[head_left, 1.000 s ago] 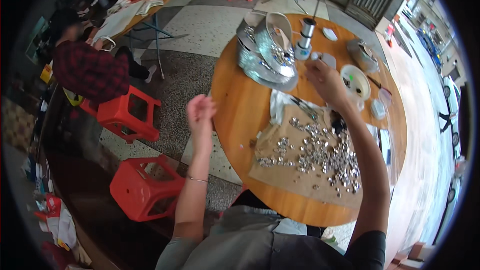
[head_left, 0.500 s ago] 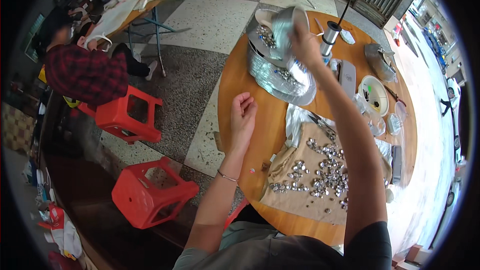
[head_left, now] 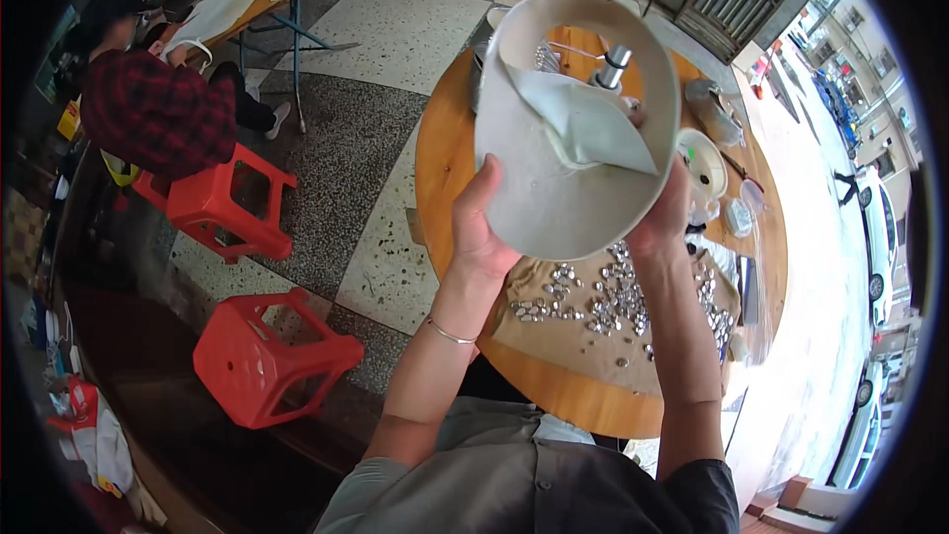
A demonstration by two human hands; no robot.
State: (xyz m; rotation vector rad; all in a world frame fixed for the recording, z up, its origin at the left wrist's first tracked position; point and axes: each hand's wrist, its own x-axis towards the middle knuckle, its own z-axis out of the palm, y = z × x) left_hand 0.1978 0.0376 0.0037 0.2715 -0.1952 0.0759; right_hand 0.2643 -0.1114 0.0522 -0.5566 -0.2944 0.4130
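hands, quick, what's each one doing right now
Left hand: closed on the left rim of the big pale round basin, lifting it.
Right hand: gripping the basin's right rim; fingers mostly hidden behind it.

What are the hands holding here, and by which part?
Both hands hold a large pale round bowl above the table: the left hand grips its lower left rim, the right hand its lower right rim.

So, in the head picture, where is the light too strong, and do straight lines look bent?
Head view: daylight washes out the floor right of the round wooden table; floor tile edges curve toward the black rim; the pale round bowl-shaped cover, held by left hand and right hand, looks sharp, evenly lit.
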